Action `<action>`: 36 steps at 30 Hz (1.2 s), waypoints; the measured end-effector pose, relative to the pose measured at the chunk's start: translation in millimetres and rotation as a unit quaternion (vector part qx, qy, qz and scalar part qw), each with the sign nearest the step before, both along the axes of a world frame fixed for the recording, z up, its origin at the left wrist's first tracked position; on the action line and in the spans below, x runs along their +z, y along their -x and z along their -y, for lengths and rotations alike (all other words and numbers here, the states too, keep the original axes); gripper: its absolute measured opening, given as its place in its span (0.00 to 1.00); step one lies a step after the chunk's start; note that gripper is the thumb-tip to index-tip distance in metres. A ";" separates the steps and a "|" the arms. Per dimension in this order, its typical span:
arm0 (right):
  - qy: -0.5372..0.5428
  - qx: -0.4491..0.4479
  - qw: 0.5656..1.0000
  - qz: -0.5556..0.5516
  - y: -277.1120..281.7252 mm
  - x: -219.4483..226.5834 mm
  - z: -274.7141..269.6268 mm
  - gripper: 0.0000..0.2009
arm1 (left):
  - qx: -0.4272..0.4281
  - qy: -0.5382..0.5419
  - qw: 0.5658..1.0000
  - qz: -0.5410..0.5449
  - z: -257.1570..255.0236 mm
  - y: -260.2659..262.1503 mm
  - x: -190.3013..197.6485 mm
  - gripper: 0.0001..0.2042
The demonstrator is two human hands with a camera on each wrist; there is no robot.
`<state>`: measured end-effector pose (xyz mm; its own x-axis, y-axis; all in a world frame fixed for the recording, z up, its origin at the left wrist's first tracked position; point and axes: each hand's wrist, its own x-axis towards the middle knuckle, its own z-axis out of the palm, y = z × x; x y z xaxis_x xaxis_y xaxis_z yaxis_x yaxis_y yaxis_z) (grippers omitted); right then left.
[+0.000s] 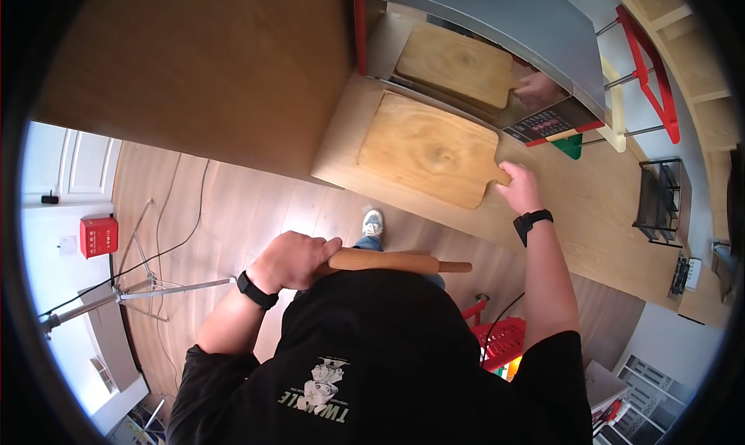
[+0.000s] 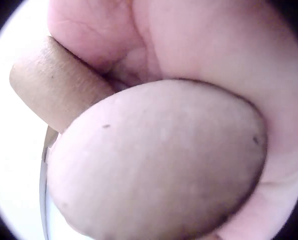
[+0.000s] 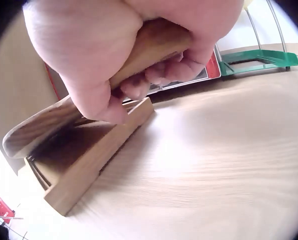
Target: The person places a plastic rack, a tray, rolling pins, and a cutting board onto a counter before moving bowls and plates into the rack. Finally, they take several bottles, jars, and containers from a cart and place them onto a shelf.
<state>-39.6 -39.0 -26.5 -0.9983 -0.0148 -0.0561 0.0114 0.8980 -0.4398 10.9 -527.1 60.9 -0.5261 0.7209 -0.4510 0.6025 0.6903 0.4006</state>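
Observation:
My left hand grips a wooden rolling pin by one end, holding it level in front of the black shirt. The left wrist view shows the rounded end of the pin up close against the palm. At the counter, my right hand is wrapped around the handle of a wooden cutting board. In the right wrist view the board slants above a shallow wooden frame that lies on the counter, its inside partly hidden by the board and fingers.
A grey microwave with a mirrored door stands right behind the board. Beside it is a rack with red, cream and green ends. Farther right sits a black wire basket. A tripod and cables stand on the floor at left.

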 end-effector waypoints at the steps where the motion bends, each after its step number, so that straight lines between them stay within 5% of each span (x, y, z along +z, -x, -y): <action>1: 0.007 -0.005 1.000 0.007 2.2 -1.4 -0.6 0.19 | 0.000 0.001 1.000 0.000 1.0 0.0 0.1 0.17; 11: -0.053 0.034 0.997 0.038 5.3 -19.4 2.9 0.24 | -0.019 -0.004 1.000 0.008 -0.7 12.8 -3.6 0.21; 15: 0.005 0.003 0.999 -0.053 -11.6 6.9 23.6 0.24 | -0.019 -0.045 0.999 0.009 -9.5 24.1 1.3 0.24; 17: 0.000 -0.002 0.993 -0.116 -34.5 45.4 32.1 0.21 | -0.024 -0.062 0.998 0.009 -16.5 32.4 8.4 0.25; 20: 0.211 -0.025 0.976 0.045 -95.3 84.0 16.3 0.15 | -0.034 -0.086 0.996 0.017 -31.3 46.4 20.7 0.25; 22: 0.187 -0.017 0.973 0.132 -137.8 111.9 6.1 0.22 | -0.045 -0.091 0.995 0.025 -41.8 54.7 22.8 0.26; 26: 0.161 0.023 0.982 0.092 -188.8 133.8 2.7 0.25 | -0.127 -0.136 0.982 0.033 -66.4 68.2 23.8 0.28; 27: 0.187 -0.020 0.978 0.089 -204.5 130.8 0.7 0.32 | -0.140 -0.147 0.978 0.040 -72.6 70.4 25.5 0.27; 31: 0.192 -0.082 0.977 0.055 -235.2 125.8 8.0 0.33 | -0.180 -0.161 0.970 0.034 -92.4 79.6 37.9 0.25; 33: 0.011 -0.086 0.995 0.045 -239.0 126.7 29.7 0.36 | -0.195 -0.173 0.964 0.044 -103.7 84.0 46.4 0.25; 36: -0.112 -0.086 0.989 0.032 -239.8 119.0 48.5 0.43 | -0.223 -0.198 0.953 0.052 -123.5 86.7 62.5 0.26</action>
<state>200.2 -87.5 92.5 -0.9792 0.1757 -0.1020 0.1946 0.9553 -0.2224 -75.8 -403.6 123.4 -0.0945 0.9871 -0.1294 0.7440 0.1564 0.6496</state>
